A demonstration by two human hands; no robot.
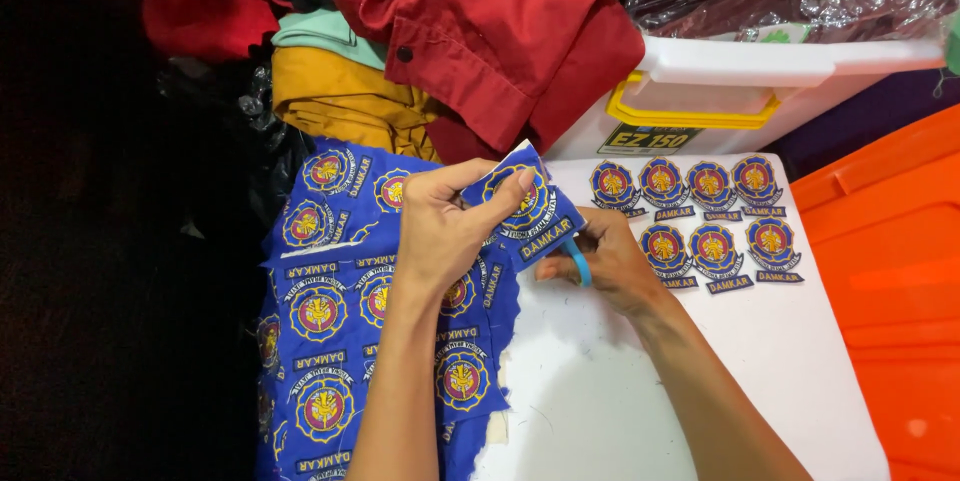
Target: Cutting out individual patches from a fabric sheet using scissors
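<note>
Left hand (440, 226): fingers clamped on a blue embroidered patch (528, 206), held above the white bench's (620, 391) left edge. Right hand (610, 263): fingers closed around blue-handled scissors (578, 261) beneath the patch. Uncut patch sheet (330, 341) draped over the left edge; seven cut badges (700, 221) ranked at the far edge.

Seven cut-out round emblem patches (700, 216) lie near the far right corner of the white table (640, 401): four in the row along the far edge, three in the row just nearer. One blue uncut patch sheet (340, 321) hangs over the table's left edge. Two hands work there: the left hand (440, 231) and the right hand (610, 261), with one cut piece (530, 206) between them. One white storage box (740, 91) and one orange lid (890, 271) stand beside the table.
</note>
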